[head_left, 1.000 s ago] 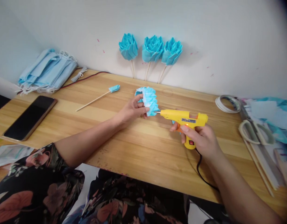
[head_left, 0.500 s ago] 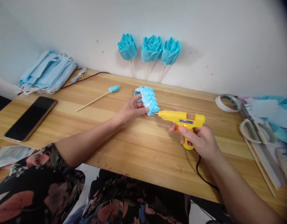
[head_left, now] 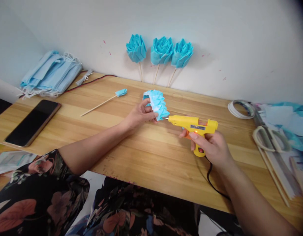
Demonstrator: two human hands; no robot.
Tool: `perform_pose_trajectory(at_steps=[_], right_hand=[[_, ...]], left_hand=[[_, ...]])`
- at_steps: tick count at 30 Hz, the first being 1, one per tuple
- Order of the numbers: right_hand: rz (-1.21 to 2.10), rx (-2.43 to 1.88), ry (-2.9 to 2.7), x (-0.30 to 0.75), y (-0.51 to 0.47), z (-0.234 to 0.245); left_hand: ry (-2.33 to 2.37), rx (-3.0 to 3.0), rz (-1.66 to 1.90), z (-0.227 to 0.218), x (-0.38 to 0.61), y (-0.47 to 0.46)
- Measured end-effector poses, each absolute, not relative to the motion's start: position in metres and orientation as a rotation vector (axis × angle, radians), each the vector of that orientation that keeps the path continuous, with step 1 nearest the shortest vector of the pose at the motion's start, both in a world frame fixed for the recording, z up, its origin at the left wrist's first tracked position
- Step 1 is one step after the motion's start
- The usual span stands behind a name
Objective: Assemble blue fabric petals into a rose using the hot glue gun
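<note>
Between the thumb and fingers of my left hand [head_left: 143,115] is a pleated light-blue strip [head_left: 158,102] with a zigzag edge, curled round on itself. My right hand [head_left: 212,144] grips a yellow glue gun [head_left: 184,121] by its handle, with a small orange light glowing on its body. The metal nozzle points left and meets the lower right end of the strip, or comes very near it. A thin stick with a small blue rolled tip [head_left: 121,92] lies left of my left hand. Three blue flowers [head_left: 162,50] on sticks lean against the wall behind.
Folded blue face masks [head_left: 50,73] are piled at the back left, with a phone [head_left: 32,123] in front. On the right lie a white tape roll [head_left: 241,109], scissors [head_left: 272,139], wooden sticks [head_left: 272,173] and blue-white scraps [head_left: 281,114]. A black cord [head_left: 212,182] trails from the glue gun.
Hardly anything differs. The whole view has shifted slightly, and both hands keep the strip and the glue gun in nearly the same place.
</note>
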State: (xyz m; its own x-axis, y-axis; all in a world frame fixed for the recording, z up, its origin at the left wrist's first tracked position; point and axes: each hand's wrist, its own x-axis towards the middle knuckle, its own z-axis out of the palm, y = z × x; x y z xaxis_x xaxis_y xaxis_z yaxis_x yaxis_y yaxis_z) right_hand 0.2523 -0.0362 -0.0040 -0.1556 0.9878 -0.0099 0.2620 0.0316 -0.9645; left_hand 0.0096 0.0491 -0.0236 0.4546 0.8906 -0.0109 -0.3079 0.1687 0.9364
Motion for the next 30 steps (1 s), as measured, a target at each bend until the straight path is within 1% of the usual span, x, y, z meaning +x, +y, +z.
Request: perform_pose_trajectory(at_steps=[30], right_hand=[[1.207,-1.294,-1.486,0.2525,-0.0367,-0.0036]], left_hand=[[0.662,1.051,0.997,-0.0274,0.0107,0.0511]])
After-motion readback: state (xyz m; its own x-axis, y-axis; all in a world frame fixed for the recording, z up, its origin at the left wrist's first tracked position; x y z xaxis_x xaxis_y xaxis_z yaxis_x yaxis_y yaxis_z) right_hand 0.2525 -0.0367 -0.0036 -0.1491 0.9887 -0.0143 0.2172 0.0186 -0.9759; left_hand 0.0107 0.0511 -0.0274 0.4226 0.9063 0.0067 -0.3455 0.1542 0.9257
